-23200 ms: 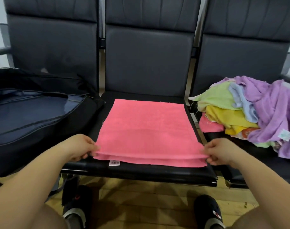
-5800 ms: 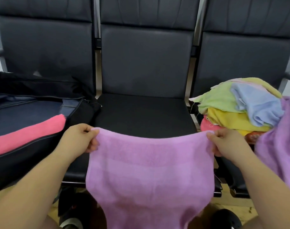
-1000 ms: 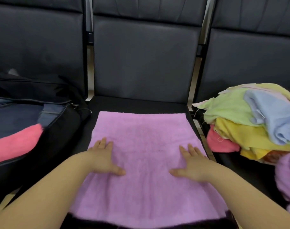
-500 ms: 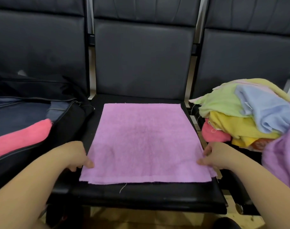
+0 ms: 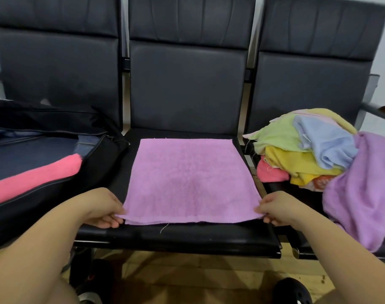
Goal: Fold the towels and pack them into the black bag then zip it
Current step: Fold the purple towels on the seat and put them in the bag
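Note:
A purple towel (image 5: 188,181), folded in two layers, lies flat on the middle seat (image 5: 187,238). My left hand (image 5: 101,207) pinches its near left corner and my right hand (image 5: 277,208) pinches its near right corner. The black bag (image 5: 40,194) lies open on the left seat, with a folded pink towel (image 5: 33,178) inside it. On the right seat lies a heap of unfolded towels (image 5: 305,150) in green, blue, yellow, pink and purple.
Three dark padded chairs stand in a row, with upright backrests (image 5: 187,88) behind the seats. A second purple towel (image 5: 362,189) hangs off the heap over the right seat's front edge. My shoes (image 5: 292,290) rest on the wooden floor below.
My hands stopped pressing flat on the purple towel, slid out to its near corners and now pinch them. The near corners are lifted slightly off the seat.

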`<state>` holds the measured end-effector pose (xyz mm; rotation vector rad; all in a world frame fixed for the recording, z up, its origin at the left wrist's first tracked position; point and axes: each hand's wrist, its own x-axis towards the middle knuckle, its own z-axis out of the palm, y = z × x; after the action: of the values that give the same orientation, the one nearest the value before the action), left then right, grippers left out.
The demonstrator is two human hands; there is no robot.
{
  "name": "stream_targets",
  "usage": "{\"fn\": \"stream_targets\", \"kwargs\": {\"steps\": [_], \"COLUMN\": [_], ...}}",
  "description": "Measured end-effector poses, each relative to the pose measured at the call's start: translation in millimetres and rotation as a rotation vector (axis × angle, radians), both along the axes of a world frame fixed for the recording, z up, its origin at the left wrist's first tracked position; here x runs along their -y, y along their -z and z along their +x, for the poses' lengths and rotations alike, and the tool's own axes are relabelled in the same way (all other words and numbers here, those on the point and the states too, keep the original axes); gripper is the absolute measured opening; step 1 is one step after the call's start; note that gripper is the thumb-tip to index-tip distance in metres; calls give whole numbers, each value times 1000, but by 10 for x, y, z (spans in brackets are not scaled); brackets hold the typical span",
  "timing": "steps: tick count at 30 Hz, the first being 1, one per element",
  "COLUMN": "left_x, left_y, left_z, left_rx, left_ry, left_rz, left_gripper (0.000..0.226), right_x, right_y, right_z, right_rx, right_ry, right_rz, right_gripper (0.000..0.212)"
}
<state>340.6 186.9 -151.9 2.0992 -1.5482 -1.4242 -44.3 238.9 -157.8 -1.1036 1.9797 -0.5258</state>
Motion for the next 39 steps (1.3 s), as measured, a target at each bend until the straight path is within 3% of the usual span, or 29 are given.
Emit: {"fn": "stream_targets", "kwargs": {"steps": [4, 6, 11, 14, 24, 29, 34, 39], "left_x": [-9, -22, -35, 16, -61, -85, -159, -231], "left_y": [-170, -211, 63, 139, 78, 49, -119, -775], "left_z": [40, 16, -102, -131, -235, -244, -168, -85], "left_rx": [-481, -573, -206, -48, 258, -71, -480, -822], "left_ry": [-289, -335, -127, -56, 77, -91, -290, -324], "left_rz": [-264, -332, -74, -49, -58, -33, -238, -518], "left_gripper": [8, 8, 11, 15, 23, 20, 22, 19], "right_x": [-7, 26, 54, 99, 123, 109, 34, -77], "right_y": [-141, -188, 51, 81, 103, 35, -106, -869], "right_z": [-79, -138, -220, -208, -173, -156, -92, -38], "right_rx": [313, 359, 17, -121, -102, 179, 489, 778], "right_ry": [96, 173, 81, 56, 83, 164, 193, 168], "right_rz": [-366, -470, -113, -19, 135, -37, -195, -465], "right_gripper": [14, 15, 26, 30, 20, 12, 16, 13]}}
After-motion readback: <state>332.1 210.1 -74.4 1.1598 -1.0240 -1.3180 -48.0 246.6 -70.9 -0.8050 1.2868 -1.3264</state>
